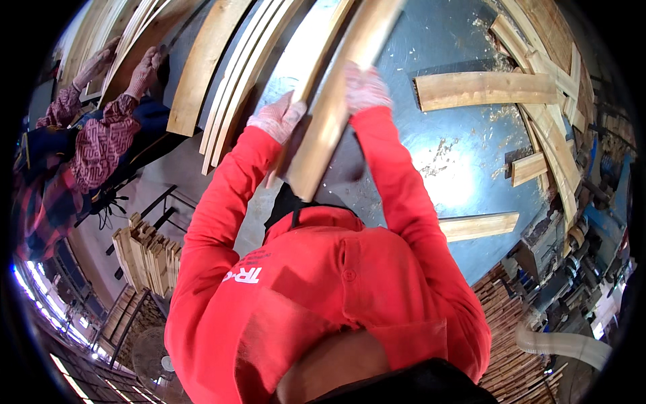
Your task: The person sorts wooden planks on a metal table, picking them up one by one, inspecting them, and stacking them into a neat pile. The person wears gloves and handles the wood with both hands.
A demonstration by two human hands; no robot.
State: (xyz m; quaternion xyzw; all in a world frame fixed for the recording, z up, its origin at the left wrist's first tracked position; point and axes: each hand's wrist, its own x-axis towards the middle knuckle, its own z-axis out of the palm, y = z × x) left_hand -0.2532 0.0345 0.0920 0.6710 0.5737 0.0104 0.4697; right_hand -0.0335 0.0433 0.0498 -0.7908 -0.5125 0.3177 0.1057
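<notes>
Both of my hands wear pale knit gloves. My left hand [279,116] is closed at the edge of a narrow wooden board [326,42] that slants up and away from me. Just to its right, a wider wooden plank [326,128] runs from close to my waist toward the far edge of the view, its far part smeared by motion. My right hand [365,87], also blurred, grips this plank along its right edge. The fingertips of both hands are partly hidden by the wood.
Several boards [242,74] lie side by side to the left on the blue-grey tabletop [437,135]. At left a co-worker's gloved hands [142,73] hold boards. To the right lie a short plank [484,89], wood shavings and a heap of offcuts [555,145]. Stacked wood [145,256] stands below left.
</notes>
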